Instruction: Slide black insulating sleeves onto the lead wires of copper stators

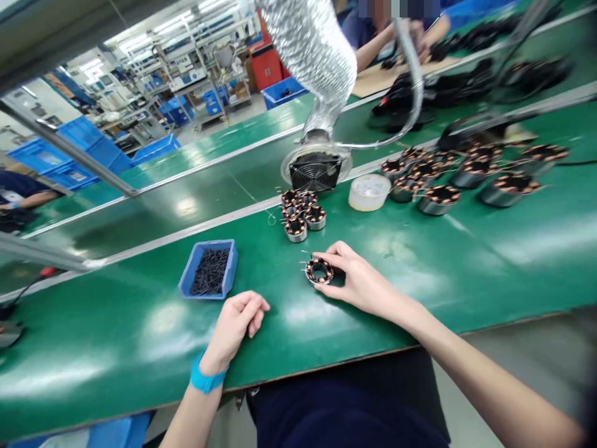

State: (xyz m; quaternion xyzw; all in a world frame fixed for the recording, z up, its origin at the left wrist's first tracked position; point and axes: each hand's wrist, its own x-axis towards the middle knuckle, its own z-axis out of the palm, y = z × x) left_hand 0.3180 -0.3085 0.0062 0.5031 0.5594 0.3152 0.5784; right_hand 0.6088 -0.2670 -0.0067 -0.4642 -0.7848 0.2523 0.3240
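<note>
My right hand (357,280) rests on the green table and its fingers curl round a small round stator wound with copper wire (319,271). My left hand (236,325), with a blue band on the wrist, lies on the table to the left with its fingers loosely curled under and nothing visible in it. It is close to a blue tray of small dark parts (209,269). A little cluster of several similar stators (302,214) stands farther back.
A silver flexible duct ends in a round fan grille (315,169) at the table's back edge. A white round tub (369,191) and several larger wound stators (466,174) stand to the right. Another person works across the conveyor (387,37). Blue crates stand far left.
</note>
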